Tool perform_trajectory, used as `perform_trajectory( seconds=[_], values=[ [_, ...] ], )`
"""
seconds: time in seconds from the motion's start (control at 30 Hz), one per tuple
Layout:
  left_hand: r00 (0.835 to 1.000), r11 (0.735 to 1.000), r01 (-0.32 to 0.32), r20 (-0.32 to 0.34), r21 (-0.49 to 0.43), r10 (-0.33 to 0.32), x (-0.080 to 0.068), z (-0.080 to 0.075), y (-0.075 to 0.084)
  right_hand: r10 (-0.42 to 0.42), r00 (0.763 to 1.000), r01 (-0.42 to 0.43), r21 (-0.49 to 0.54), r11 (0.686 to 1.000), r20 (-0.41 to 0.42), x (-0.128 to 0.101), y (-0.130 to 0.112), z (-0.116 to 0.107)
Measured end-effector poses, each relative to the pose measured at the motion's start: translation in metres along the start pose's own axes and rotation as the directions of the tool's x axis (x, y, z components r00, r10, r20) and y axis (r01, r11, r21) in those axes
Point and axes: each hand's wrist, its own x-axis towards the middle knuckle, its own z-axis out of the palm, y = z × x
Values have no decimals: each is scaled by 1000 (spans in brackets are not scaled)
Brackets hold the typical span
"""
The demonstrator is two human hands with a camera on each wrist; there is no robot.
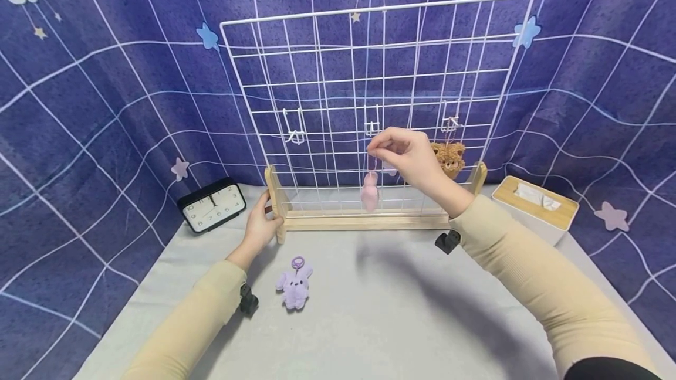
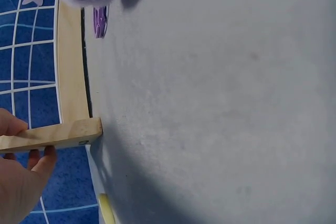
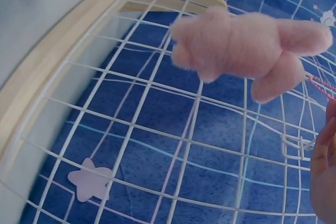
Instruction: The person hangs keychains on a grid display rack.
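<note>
My right hand (image 1: 412,157) pinches the thin pink cord of a small pink plush charm (image 1: 370,193), which dangles in front of the white wire grid (image 1: 330,81). In the right wrist view, the fuzzy pink plush (image 3: 231,45) hangs near the grid, with the fingers at the right edge. A white hook (image 1: 372,128) sits on the grid just above and beside those fingertips. With thumb and fingers on either side, my left hand (image 1: 261,221) grips the rack's left wooden foot (image 2: 68,134). A lilac plush charm (image 1: 294,291) with a purple ring lies on the table near the left arm.
A brown bear plush (image 1: 450,160) hangs from the right hook (image 1: 450,125), partly behind the right hand. Another white hook (image 1: 296,135) is at the grid's left. A black-framed clock (image 1: 212,206) stands left; a wood-topped tissue box (image 1: 536,201) stands right.
</note>
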Motion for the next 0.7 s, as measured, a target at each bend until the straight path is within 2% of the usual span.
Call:
perform_trajectory(
  seconds=[0.23,0.5,0.7],
  values=[
    [1000,1000,0,5,1,0,1,1,-2,15,999,-13,41,999,-38,6,-2,-3],
    [1000,1000,2,-3,-9,-2,1,1,-1,-28,995,33,53,998,-92,12,0,-6],
    [1000,1000,13,-6,-21,-13,0,1,1,-27,994,35,71,997,-106,15,1,-6]
  ],
)
